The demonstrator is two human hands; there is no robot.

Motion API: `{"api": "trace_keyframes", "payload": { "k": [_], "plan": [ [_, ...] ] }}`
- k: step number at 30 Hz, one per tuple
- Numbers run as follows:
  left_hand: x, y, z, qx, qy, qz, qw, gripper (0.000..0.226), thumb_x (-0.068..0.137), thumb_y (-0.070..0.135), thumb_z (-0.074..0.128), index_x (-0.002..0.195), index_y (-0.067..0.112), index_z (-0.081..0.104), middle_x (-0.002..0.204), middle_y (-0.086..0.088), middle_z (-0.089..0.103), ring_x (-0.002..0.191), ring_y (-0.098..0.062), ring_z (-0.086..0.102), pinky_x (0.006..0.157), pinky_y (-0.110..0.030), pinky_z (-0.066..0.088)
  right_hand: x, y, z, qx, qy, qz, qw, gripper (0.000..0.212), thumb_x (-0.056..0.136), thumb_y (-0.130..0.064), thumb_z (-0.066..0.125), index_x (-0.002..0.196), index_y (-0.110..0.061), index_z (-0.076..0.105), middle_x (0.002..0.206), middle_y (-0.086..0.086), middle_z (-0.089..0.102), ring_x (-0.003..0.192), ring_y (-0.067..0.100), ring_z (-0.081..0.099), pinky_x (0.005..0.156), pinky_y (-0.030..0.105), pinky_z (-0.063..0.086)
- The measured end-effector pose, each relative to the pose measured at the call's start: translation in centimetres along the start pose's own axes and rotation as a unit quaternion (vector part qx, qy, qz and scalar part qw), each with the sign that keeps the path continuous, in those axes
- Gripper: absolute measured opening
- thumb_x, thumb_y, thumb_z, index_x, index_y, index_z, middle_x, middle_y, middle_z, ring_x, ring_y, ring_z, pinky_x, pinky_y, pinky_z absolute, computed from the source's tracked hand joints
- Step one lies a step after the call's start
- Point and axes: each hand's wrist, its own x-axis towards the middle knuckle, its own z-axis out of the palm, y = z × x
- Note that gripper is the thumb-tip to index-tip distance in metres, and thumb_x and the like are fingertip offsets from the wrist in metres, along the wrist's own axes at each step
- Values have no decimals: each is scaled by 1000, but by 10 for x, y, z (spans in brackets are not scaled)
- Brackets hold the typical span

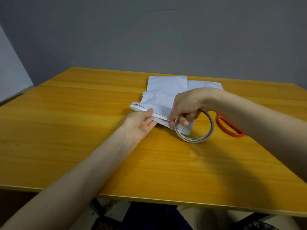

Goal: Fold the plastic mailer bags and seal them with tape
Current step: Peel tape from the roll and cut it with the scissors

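The right forearm (pixel 249 117) hides most of the scissors (pixel 239 134); only one red handle loop shows. The right grip (pixel 187 105) covers the far rim of the tape roll (pixel 186 138), whose label print is too small to read. The same grip hides part of the mailer bags (pixel 166 90), so their number cannot be told.

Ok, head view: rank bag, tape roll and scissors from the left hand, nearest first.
1. Bag: edge pinched by the left hand.
2. Tape roll: just right, in the right hand.
3. Scissors: farthest right, on the table.
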Motion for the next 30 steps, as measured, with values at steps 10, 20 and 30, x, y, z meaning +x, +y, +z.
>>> {"api": "trace_keyframes", "payload": {
  "k": [10, 20, 30],
  "plan": [
    [1, 3, -2, -1, -7, -13, 1000, 26, 93, -4, 47, 118, 1, 53, 123, -17, 60, 114, -29, 59, 83, -42, 47, -2, 11, -2, 40, -31, -11, 999, 31, 98, -25, 46, 91, -1, 64, 45, 0, 49, 33, 6, 24, 37, 16, 26],
    [-2, 3, -3, -7, -60, -37, 997, 11, 91, 12, 57, 99, 5, 57, 102, -17, 66, 103, -31, 62, 84, -44, 49, -3, 24, -1, 91, -32, -27, 995, 22, 97, -19, 48, 90, -9, 66, 45, 1, 50, 31, 5, 24, 35, 16, 23],
    [-3, -9, 6, 14, -76, -61, 995, 15, 92, -5, 47, 105, -2, 55, 121, -22, 59, 112, -35, 58, 81, -45, 48, -3, 21, 1, 83, -35, -23, 996, 24, 98, -20, 47, 91, -8, 68, 43, 0, 49, 30, 5, 24, 35, 15, 23]
  ]
}}
